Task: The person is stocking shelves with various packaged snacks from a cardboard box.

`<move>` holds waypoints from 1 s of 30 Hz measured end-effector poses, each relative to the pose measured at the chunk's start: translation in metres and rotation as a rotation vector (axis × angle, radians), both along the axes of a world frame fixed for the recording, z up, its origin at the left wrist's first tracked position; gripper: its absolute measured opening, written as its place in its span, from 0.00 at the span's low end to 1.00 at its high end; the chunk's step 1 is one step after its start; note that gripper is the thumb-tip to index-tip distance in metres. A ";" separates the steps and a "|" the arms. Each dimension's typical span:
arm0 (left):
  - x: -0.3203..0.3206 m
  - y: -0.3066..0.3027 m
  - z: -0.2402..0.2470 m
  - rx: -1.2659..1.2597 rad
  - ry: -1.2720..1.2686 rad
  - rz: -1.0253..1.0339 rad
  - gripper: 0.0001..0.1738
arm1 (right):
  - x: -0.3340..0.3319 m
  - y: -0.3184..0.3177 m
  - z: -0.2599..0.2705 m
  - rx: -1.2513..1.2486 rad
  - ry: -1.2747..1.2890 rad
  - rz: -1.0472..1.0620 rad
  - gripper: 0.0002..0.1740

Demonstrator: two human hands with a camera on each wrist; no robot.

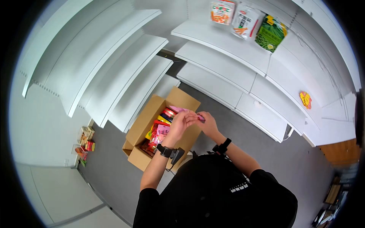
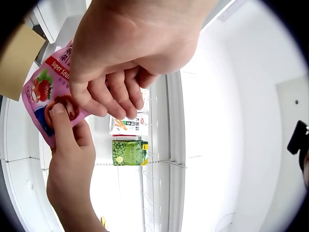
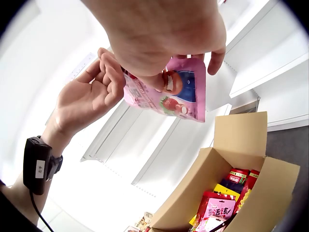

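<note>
A pink candy bag (image 2: 42, 92) with a strawberry picture and "Super Sour" lettering is held up in front of the body. My right hand (image 2: 72, 164) grips its lower end, the thumb flat on the printed front. At the other end, the curled fingers of my left hand (image 3: 91, 96) pinch the bag's edge, which is partly hidden behind the thumb. In the head view both hands come close together, above and beside an open cardboard box (image 1: 146, 117). Colourful snack bags (image 3: 219, 208) fill the box, among them a pink one and several red and yellow ones.
White shelves (image 1: 213, 41) stand ahead and to the left. Three snack pouches, one of them green (image 1: 270, 33), are on an upper shelf; a yellow-red packet (image 1: 305, 99) lies further right. Several food packages (image 1: 86, 136) rest on the floor by the left wall.
</note>
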State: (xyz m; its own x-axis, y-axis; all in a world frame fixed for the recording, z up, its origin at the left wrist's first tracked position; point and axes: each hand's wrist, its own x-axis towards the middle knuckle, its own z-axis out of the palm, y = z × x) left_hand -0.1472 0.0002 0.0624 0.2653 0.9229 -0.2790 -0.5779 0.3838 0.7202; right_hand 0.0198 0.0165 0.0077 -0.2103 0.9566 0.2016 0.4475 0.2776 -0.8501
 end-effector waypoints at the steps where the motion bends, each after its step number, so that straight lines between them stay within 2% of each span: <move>1: 0.010 0.003 0.003 0.015 0.018 -0.021 0.18 | 0.011 0.000 -0.001 0.001 0.005 -0.029 0.16; 3: 0.029 0.009 0.007 0.034 0.064 -0.058 0.19 | 0.032 0.001 -0.004 0.010 0.018 -0.088 0.15; 6: 0.062 0.010 0.014 0.030 0.148 -0.100 0.21 | 0.072 -0.002 0.000 -0.123 0.039 -0.173 0.14; 9: 0.092 0.011 0.017 0.053 0.246 -0.139 0.21 | 0.115 0.002 -0.008 -0.345 0.334 -0.221 0.14; 12: 0.122 0.013 0.010 0.087 0.326 -0.166 0.18 | 0.161 0.005 -0.004 -0.367 0.675 -0.184 0.13; 15: 0.157 0.012 0.002 0.111 0.400 -0.150 0.15 | 0.206 -0.002 0.010 -0.407 0.806 -0.189 0.15; 21: 0.233 0.012 -0.007 0.185 0.487 -0.112 0.14 | 0.276 -0.019 0.032 -0.410 0.931 -0.213 0.16; 26: 0.279 0.014 -0.016 0.209 0.469 -0.259 0.15 | 0.315 -0.030 0.037 -0.395 0.951 -0.227 0.15; 30: 0.301 0.021 -0.013 0.229 0.450 -0.278 0.12 | 0.330 -0.032 0.036 -0.401 0.950 -0.259 0.14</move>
State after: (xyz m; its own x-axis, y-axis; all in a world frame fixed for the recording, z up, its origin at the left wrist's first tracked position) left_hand 0.1537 0.0215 0.0492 0.4077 0.8858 -0.2219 -0.0950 0.2828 0.9545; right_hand 0.3496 -0.0151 0.0441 0.0872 0.9827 -0.1635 -0.4427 -0.1088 -0.8901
